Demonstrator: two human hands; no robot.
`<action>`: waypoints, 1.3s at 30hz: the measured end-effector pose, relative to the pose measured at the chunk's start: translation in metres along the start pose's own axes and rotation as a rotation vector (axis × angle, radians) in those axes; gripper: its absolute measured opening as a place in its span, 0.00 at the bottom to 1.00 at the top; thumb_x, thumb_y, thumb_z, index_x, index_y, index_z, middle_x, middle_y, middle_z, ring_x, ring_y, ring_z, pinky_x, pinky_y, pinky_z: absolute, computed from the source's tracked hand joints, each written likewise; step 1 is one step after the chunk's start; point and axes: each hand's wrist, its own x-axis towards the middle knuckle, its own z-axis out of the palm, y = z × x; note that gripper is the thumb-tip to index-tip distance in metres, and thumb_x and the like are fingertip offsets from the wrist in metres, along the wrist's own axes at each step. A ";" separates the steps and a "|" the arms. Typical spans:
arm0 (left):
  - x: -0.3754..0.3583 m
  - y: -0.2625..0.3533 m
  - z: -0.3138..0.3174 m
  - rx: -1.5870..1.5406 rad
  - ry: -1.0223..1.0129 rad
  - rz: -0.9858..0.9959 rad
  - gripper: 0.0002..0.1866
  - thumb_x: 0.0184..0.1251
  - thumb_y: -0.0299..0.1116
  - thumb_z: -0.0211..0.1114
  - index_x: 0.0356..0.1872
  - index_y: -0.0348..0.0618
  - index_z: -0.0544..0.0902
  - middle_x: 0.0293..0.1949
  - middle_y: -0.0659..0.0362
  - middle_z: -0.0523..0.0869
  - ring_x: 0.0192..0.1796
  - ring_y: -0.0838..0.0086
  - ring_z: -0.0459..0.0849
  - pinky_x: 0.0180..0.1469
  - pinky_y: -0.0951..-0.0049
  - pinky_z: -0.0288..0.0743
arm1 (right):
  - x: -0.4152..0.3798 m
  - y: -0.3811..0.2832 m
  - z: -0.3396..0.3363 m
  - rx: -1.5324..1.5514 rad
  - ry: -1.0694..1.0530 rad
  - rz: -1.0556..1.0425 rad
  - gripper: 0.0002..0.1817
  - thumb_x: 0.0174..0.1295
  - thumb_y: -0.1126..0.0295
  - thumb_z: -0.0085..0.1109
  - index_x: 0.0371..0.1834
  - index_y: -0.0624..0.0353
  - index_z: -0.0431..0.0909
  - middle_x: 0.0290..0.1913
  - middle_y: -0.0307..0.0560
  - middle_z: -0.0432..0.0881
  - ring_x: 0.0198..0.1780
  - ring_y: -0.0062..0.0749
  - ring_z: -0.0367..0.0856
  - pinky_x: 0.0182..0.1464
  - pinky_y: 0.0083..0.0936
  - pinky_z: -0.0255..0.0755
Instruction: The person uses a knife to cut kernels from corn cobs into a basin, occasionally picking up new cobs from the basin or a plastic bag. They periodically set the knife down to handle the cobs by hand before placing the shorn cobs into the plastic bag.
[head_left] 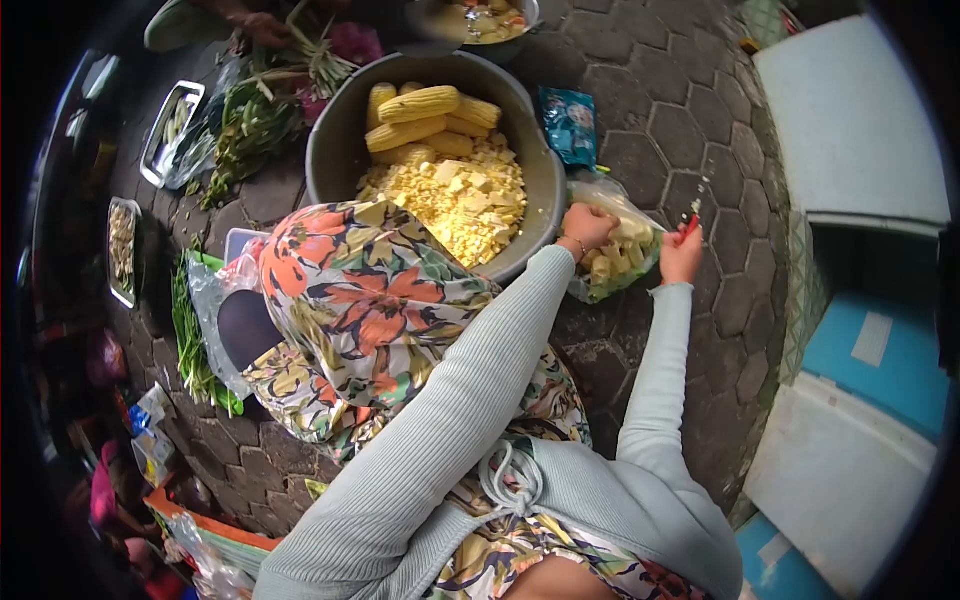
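Observation:
My left hand (590, 226) is closed at the mouth of a clear plastic bag (590, 292), its fingers curled at the rim. Inside the bag are several pale, stripped corn cobs (628, 247). At the bag's right edge, my right hand (682, 257) is wrapped round a red-handled knife (691, 228); the blade is hard to make out. Left of my hands stands a large grey tub (548, 175). Loose cut corn kernels (460, 205) fill its lower part, and several whole yellow corn cobs (420, 104) lie on top at its far side.
A blue packet (568, 125) lies beside the tub on hexagonal paving (690, 130). Another person's hand (268, 30) is near leafy greens (250, 125) at top left. Metal trays (125, 205), long green vegetables (190, 320) and a pot (530, 12) stand around. Cool boxes (850, 120) line the right.

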 end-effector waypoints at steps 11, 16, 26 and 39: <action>0.025 0.005 -0.019 0.361 0.141 0.406 0.26 0.47 0.42 0.68 0.45 0.33 0.77 0.44 0.46 0.80 0.46 0.61 0.80 0.49 0.70 0.72 | -0.008 -0.019 0.013 0.070 -0.151 0.027 0.23 0.46 0.80 0.62 0.46 0.67 0.66 0.36 0.46 0.77 0.33 0.27 0.78 0.39 0.25 0.71; 0.029 0.094 -0.082 0.566 0.188 0.617 0.16 0.47 0.39 0.66 0.31 0.35 0.82 0.28 0.50 0.84 0.31 0.63 0.83 0.37 0.70 0.76 | -0.018 -0.033 0.026 0.042 -0.194 -0.032 0.21 0.46 0.77 0.63 0.44 0.65 0.66 0.35 0.45 0.77 0.30 0.26 0.77 0.36 0.24 0.71; 0.023 0.120 -0.278 1.419 0.643 0.810 0.23 0.42 0.29 0.63 0.45 0.44 0.74 0.49 0.56 0.73 0.57 0.61 0.67 0.53 0.65 0.68 | -0.083 -0.133 0.076 0.387 -0.530 -0.030 0.13 0.53 0.72 0.61 0.37 0.62 0.68 0.23 0.36 0.74 0.23 0.16 0.69 0.28 0.17 0.66; 0.059 0.122 -0.259 1.758 0.625 0.611 0.20 0.37 0.35 0.68 0.37 0.47 0.74 0.39 0.61 0.76 0.50 0.68 0.72 0.52 0.50 0.62 | -0.133 -0.140 0.075 0.339 -0.658 -0.073 0.14 0.53 0.69 0.60 0.36 0.64 0.67 0.24 0.44 0.76 0.25 0.32 0.77 0.31 0.25 0.70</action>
